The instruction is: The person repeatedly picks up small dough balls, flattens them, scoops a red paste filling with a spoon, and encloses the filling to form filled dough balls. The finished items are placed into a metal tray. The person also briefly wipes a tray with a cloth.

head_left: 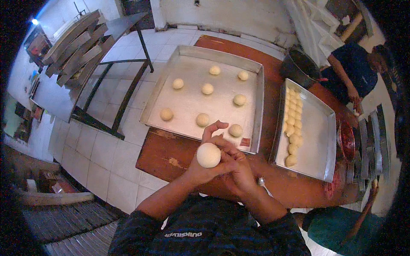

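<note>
A smooth, pale dough ball [209, 155] sits in my left hand [200, 172], on the thumb side. My right hand [237, 168] presses against the left one, just right of the ball; its fingertips are partly hidden. Beyond my hands lies a large metal baking tray [192, 64] with several dough balls spaced apart in it. The nearest of these, a dough ball [235, 130], is close to my fingers. By that tray's near right corner is a small reddish patch [245, 142]. A spoon [261, 182] lies beside my right wrist.
To the right, a second metal tray [315, 128] holds dough balls packed along its left side. Behind it stands a dark pot [298, 65]. A red bowl [346, 140] is near stacked trays [371, 144]. Two other people work at the wooden table's [166, 150] right side.
</note>
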A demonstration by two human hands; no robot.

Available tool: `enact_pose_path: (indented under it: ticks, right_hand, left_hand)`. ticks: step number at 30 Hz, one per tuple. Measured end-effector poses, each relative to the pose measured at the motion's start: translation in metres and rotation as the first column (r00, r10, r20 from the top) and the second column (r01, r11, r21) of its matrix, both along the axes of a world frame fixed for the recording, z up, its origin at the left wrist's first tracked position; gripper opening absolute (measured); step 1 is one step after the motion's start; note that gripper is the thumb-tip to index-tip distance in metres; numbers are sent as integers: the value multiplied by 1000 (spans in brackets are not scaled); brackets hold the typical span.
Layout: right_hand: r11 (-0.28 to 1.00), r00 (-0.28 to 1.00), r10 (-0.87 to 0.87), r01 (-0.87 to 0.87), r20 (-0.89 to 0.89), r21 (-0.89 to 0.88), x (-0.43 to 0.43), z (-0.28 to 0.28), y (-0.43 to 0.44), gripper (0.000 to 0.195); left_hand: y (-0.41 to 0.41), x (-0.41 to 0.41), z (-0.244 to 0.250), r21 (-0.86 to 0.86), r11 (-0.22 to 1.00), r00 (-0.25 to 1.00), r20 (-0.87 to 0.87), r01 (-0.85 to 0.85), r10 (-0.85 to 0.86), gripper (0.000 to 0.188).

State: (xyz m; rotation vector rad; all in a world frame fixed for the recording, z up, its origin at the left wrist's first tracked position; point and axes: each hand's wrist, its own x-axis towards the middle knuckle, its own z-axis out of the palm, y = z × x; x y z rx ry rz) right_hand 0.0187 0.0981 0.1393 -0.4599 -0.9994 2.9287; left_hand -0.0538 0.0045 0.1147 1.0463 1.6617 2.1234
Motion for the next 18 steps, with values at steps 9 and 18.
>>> enact_pose_path:
  ticks: [9,18]
  right_hand:
    - [-121,912,118,407,-394,906,-39,2,-9,38]
    - [41,654,332,710,-680,703,-157,38,2,51]
  left_hand:
    - [-36,-52,-2,-301,829,882,-171,-471,439,22]
    - [-57,-129,40,-180,674,650,-520,-717,554,47]
